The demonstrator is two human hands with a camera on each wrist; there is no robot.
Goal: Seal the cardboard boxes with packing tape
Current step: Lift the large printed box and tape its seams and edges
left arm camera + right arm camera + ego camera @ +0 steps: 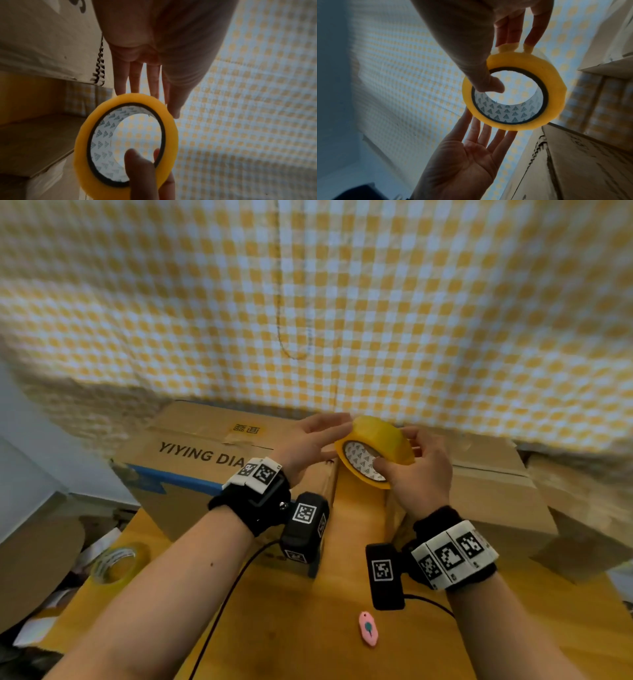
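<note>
A yellow packing tape roll (380, 436) with a white patterned core is held in the air over the gap between two cardboard boxes. My right hand (424, 470) grips it, thumb inside the core and fingers over the outer rim, as the right wrist view shows on the roll (556, 88). My left hand (318, 440) is flat, its straight fingertips touching the roll's outer side (80, 148). The left box (191, 453) reads "YIYING DIA" and has a blue stripe. A plain right box (489, 474) stands beside it.
Both boxes stand on a yellow wooden table (308, 638). A small pink cutter (368, 628) lies near the front. A second, paler tape roll (116, 563) sits at the table's left edge. A yellow-checked curtain (308, 302) hangs close behind the boxes.
</note>
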